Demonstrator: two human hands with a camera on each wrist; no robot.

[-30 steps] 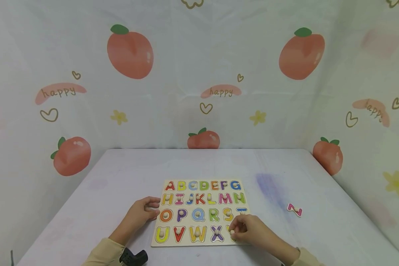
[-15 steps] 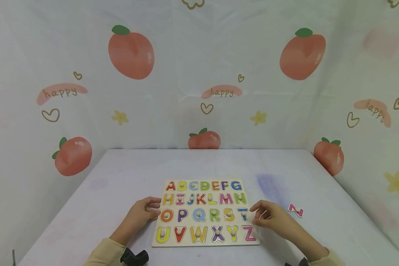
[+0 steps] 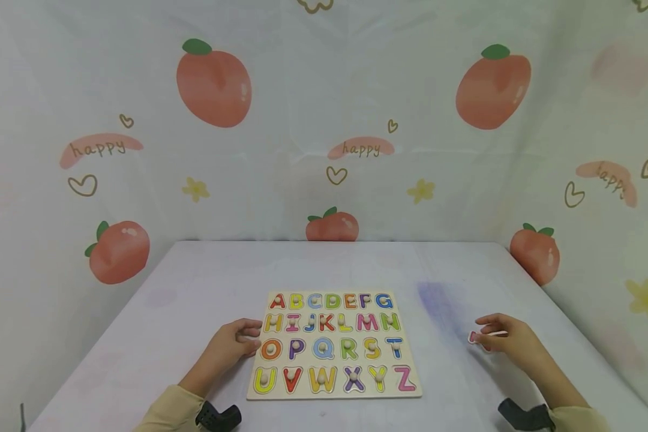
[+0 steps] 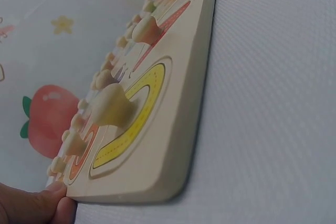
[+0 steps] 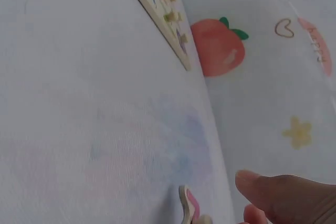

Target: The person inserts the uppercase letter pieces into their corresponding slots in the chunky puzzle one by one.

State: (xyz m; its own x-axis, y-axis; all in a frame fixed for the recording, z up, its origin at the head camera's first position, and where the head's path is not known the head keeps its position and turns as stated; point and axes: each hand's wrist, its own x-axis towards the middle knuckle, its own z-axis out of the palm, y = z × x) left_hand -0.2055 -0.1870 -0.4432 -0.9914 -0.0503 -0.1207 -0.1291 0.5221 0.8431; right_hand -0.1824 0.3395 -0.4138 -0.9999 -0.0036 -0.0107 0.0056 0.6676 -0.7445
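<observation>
A wooden alphabet puzzle board (image 3: 335,391) lies on the table, colourful knobbed letter pieces set in its rows. At its bottom right, the pink Z space (image 3: 405,379) shows no knob. My left hand (image 3: 229,345) rests against the board's left edge, with thumb and fingertips touching it; the left wrist view shows the thumb (image 4: 54,190) at the board's side. Off to the right, my right hand (image 3: 510,342) reaches over the loose pink Z piece (image 3: 472,337), partly hiding it. In the right wrist view, the thumb (image 5: 273,192) stands apart from the piece's knob (image 5: 203,220).
A white tabletop (image 3: 324,264) with a faint purple patch surrounds the board. Behind and beside it hangs a white cloth (image 3: 281,120) printed with fruit, hearts and flowers. Dark wrist devices sit near the left sleeve (image 3: 173,411) and the right sleeve (image 3: 578,418).
My right hand has left the board's bottom right corner and moved right to the loose Z piece, uncovering the Y and the Z space. My left hand has stayed at the board's edge.
</observation>
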